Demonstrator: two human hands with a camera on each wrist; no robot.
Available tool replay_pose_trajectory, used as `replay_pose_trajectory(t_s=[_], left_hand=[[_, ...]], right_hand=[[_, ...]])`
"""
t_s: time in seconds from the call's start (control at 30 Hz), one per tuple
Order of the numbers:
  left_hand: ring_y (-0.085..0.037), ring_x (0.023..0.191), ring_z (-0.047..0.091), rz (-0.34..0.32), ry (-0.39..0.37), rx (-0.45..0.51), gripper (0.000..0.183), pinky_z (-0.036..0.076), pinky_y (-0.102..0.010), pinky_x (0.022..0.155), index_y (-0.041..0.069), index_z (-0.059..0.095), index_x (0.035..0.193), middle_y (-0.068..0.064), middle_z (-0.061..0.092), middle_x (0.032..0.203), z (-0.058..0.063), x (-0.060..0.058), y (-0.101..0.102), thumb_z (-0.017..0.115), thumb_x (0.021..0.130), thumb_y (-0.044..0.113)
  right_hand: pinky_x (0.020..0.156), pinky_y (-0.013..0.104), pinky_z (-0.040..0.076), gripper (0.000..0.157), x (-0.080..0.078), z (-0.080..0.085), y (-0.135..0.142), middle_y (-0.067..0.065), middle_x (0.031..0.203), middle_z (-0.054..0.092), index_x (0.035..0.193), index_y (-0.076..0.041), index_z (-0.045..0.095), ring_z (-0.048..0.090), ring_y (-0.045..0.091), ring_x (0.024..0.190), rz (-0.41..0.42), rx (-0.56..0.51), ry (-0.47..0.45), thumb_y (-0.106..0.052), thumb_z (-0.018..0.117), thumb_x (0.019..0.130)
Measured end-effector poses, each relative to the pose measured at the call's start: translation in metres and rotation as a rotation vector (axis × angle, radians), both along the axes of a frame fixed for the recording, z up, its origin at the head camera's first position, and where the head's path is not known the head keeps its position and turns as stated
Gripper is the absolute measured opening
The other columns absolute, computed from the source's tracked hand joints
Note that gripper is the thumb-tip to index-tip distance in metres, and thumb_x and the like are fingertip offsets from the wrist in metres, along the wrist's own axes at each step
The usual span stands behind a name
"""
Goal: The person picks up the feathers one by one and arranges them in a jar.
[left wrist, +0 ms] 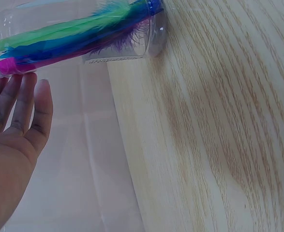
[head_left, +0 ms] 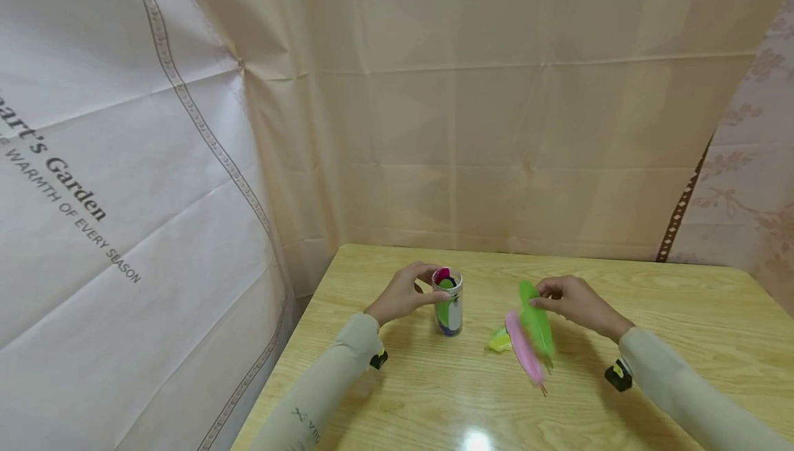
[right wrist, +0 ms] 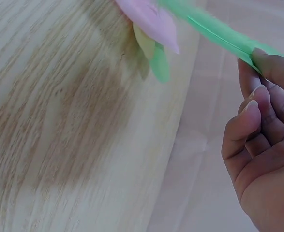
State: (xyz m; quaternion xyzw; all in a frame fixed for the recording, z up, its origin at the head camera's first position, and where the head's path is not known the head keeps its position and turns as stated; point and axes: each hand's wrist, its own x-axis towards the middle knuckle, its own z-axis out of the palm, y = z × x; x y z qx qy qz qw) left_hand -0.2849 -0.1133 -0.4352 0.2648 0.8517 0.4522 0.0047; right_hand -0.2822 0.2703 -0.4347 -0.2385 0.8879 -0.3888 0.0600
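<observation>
L hand point(head_left: 402, 294) gripping jar point(head_left: 455, 314) twd worktop point(head_left: 688, 313) far edge, prob. steadying it. R hand point(head_left: 579, 303) pinching green feather point(head_left: 536, 323).

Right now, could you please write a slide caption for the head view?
Left hand holding a clear jar of feathers, right hand pinching a green feather near a pink feather.

Shows pale wood grain across a table point(head_left: 670, 320) with rounded back corners. Carries an upright clear jar point(head_left: 455, 314) left of the middle and, to its right, a pink feather point(head_left: 523, 347) partly over a yellow feather point(head_left: 499, 341).
</observation>
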Motion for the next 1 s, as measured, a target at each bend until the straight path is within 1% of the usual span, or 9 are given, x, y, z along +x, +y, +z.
replay_pose_trajectory(t_s=[0.17, 0.43, 0.6, 0.7, 0.83, 1.0], left_hand=[[-0.01, 0.106, 0.061, 0.0, 0.006, 0.0, 0.056, 0.057, -0.028, 0.083, 0.023, 0.064, 0.139, 0.009, 0.063, 0.121, 0.001, 0.0, 0.0, 0.081, 0.089, 0.043], [-0.01, 0.106, 0.061, -0.005, 0.001, 0.005, 0.056, 0.057, -0.029, 0.082, 0.025, 0.065, 0.138, 0.01, 0.063, 0.12, 0.001, 0.0, 0.0, 0.081, 0.088, 0.045], [-0.01, 0.106, 0.061, -0.006, 0.0, 0.006, 0.056, 0.057, -0.029, 0.083, 0.025, 0.065, 0.138, 0.01, 0.063, 0.119, 0.0, 0.0, 0.0, 0.081, 0.088, 0.045], [-0.01, 0.106, 0.061, -0.003, -0.004, 0.007, 0.056, 0.057, -0.029, 0.082, 0.025, 0.065, 0.138, 0.01, 0.063, 0.119, 0.001, 0.0, 0.0, 0.081, 0.088, 0.045], [-0.01, 0.106, 0.061, -0.004, -0.004, 0.008, 0.056, 0.058, -0.029, 0.081, 0.026, 0.065, 0.138, 0.01, 0.063, 0.119, 0.0, -0.001, -0.001, 0.081, 0.088, 0.046], [-0.01, 0.106, 0.061, -0.008, 0.004, 0.005, 0.056, 0.057, -0.029, 0.082, 0.026, 0.065, 0.138, 0.01, 0.063, 0.119, -0.001, -0.001, -0.001, 0.081, 0.088, 0.045]], right_hand=[[0.054, 0.029, 0.048, 0.014, -0.001, 0.003, -0.001, -0.001, 0.086, 0.066, 0.098, -0.018, 0.074, 0.052, 0.014, 0.067, -0.01, -0.013, 0.02, -0.032, 0.073, 0.098], [0.054, 0.029, 0.048, 0.016, -0.001, 0.012, -0.005, 0.005, 0.087, 0.064, 0.097, -0.017, 0.072, 0.051, 0.016, 0.07, -0.031, -0.047, 0.019, -0.033, 0.071, 0.099], [0.055, 0.029, 0.047, 0.018, -0.001, 0.016, -0.009, 0.004, 0.086, 0.064, 0.097, -0.018, 0.071, 0.052, 0.016, 0.071, -0.038, -0.057, 0.026, -0.036, 0.072, 0.098], [0.057, 0.029, 0.046, 0.017, -0.001, 0.019, -0.011, 0.003, 0.088, 0.066, 0.098, -0.018, 0.072, 0.054, 0.018, 0.075, -0.035, -0.068, 0.04, -0.035, 0.072, 0.099], [0.057, 0.029, 0.046, 0.016, -0.002, 0.023, -0.014, 0.003, 0.091, 0.067, 0.1, -0.018, 0.073, 0.054, 0.018, 0.076, -0.04, -0.086, 0.05, -0.034, 0.072, 0.099], [0.056, 0.028, 0.045, 0.016, -0.002, 0.027, -0.018, 0.002, 0.088, 0.066, 0.096, -0.017, 0.073, 0.054, 0.017, 0.074, -0.041, -0.101, 0.094, -0.033, 0.073, 0.098]])
